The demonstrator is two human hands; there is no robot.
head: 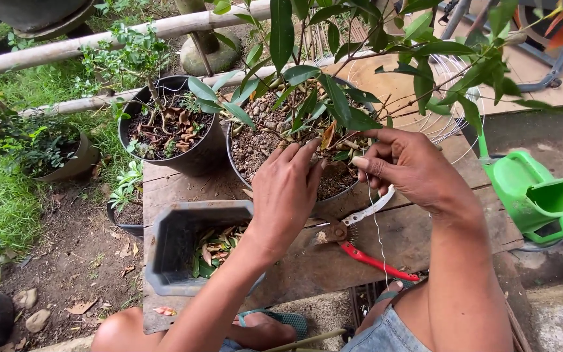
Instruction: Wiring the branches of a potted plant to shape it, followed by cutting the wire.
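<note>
My left hand (286, 192) reaches into a black pot (333, 203) of gritty soil that holds a leafy green plant (333, 98); its fingertips touch the base of the stem. Beside it, my right hand (406, 166) pinches a thin pale wire (378, 228) that hangs down over the pot's near rim. A yellowed leaf (328, 135) hangs just above both hands. Pruning shears (360, 242) with red and white handles lie on the wooden table (425, 228) under my right wrist.
A grey rectangular tub (171, 277) with cut leaves sits front left. A second black pot (193, 153) with dry leaves stands behind it. A green watering can (532, 195) is on the ground at the right. A coil of wire (454, 120), bamboo poles and grass lie beyond.
</note>
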